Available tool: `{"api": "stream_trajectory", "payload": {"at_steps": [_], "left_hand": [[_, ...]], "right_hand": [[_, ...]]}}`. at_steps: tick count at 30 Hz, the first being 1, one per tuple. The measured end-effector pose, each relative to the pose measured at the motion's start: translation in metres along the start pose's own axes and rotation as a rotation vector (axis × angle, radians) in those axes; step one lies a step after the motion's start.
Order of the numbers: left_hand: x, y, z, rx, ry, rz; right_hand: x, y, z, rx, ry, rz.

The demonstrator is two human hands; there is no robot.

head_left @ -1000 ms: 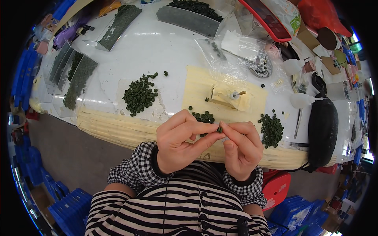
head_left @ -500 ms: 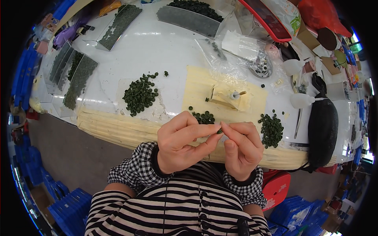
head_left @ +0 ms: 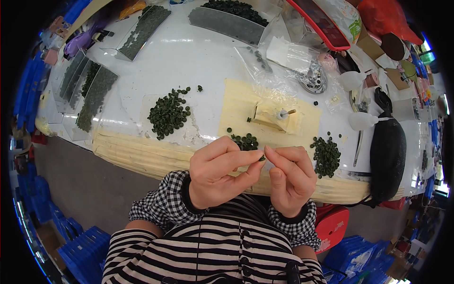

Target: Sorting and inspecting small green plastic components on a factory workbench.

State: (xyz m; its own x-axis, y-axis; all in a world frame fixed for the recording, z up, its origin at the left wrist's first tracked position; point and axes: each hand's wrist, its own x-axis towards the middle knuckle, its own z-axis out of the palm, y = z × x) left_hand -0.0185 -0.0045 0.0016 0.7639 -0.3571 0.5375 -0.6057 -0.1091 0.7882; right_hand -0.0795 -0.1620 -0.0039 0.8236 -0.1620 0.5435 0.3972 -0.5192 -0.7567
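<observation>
Fingers of the left hand, pointing rightward, pinch a green disc.

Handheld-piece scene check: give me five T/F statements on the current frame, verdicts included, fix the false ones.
1. The left hand pinches a small dark green piece between its fingers. True.
2. A pile of green pieces lies to the left of the slim metal tool. True.
3. The right hand holds that metal tool. False: the tool lies on the table, apart from the hand.
4. The small block sits on the pale yellow sheet. True.
5. The red bag is at the upper left of the picture. False: the bag is at the upper right.
</observation>
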Motion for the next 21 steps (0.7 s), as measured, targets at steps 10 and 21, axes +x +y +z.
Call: {"api": "stream_trajectory", "payload": {"at_steps": [10,21], "left_hand": [[0.012,-0.007,-0.027,0.101,-0.306,-0.312],[0.014,-0.021,-0.046,-1.384,0.230,-0.933]], "right_hand": [[-0.005,0.004,-0.010,-0.027,0.077,0.042],[-0.006,0.003,-0.014,-0.073,0.126,0.076]]}}
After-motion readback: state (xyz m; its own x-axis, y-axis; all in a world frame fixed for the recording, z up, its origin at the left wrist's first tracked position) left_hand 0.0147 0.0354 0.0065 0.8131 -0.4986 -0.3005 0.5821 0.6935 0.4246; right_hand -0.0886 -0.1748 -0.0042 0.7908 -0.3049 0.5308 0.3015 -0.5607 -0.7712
